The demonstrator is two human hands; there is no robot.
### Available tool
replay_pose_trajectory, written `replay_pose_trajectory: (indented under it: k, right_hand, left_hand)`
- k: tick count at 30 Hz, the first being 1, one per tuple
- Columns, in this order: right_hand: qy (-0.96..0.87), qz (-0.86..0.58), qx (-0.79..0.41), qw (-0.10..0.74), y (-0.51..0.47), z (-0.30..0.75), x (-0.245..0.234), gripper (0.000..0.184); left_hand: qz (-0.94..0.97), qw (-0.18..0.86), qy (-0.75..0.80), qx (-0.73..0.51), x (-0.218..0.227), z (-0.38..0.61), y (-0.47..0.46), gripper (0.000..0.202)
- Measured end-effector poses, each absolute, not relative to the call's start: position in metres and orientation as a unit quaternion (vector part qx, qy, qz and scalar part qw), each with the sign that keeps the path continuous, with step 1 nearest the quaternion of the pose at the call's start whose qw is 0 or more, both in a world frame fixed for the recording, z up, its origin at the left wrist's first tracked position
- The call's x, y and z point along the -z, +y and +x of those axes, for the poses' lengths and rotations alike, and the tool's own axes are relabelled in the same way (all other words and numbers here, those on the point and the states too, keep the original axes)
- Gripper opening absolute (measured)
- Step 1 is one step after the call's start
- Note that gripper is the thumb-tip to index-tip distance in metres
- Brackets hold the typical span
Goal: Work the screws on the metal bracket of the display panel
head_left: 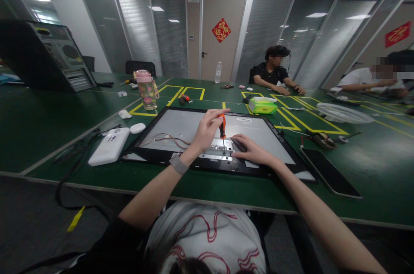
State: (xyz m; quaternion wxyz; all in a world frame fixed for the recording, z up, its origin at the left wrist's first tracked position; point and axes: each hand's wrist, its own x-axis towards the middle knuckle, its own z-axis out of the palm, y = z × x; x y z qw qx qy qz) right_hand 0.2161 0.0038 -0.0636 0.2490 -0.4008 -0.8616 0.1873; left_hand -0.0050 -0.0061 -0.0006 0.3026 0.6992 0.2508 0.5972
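Observation:
A flat display panel (177, 125) with a black frame lies on the table before me, its grey back facing up. My left hand (207, 129) is closed around the orange-and-black handle of a screwdriver (222, 127), with the index finger stretched over its top. The screwdriver stands nearly upright, its tip down at a silver metal bracket (215, 157) near the panel's front edge. At the bracket's right end rests my right hand (250, 150), fingers and thumb spread apart and touching it. Thin brown wires (173, 137) run across the panel left of the bracket. Any screw under the tip is too small to make out.
Left of the panel lie a white power bank (109, 147) and a white oval case (137, 128); a pink-lidded bottle (147, 91) stands behind. A phone (330, 172) lies right, near a green tissue pack (262, 105) and a white round grille (343, 113). Two people sit across.

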Motion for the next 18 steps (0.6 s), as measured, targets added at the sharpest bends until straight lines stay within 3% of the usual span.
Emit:
replay_pose_trajectory:
  k: [3,8,14,18]
  right_hand:
    - [-0.861,-0.404,-0.188,0.246,0.0040,0.2163,0.0640,0.055]
    - [-0.860,-0.405,-0.189,0.244,0.0038,0.2162,0.0638,0.055]
    - [-0.863,-0.406,-0.185,0.239,0.0036,0.2161,0.0631,0.056]
    - [-0.863,-0.404,-0.186,0.240,0.0034,0.2161,0.0626,0.055]
  left_hand:
    - [0.691,0.372,0.220,-0.580,0.0001,-0.0066,-0.0032,0.028]
    - [0.674,0.309,0.284,-0.608,-0.0003,-0.0069,-0.0040,0.019]
    - [0.709,0.336,0.251,-0.567,-0.0019,-0.0088,-0.0047,0.029]
    - [0.693,0.241,0.299,-0.610,0.0014,-0.0081,-0.0063,0.022]
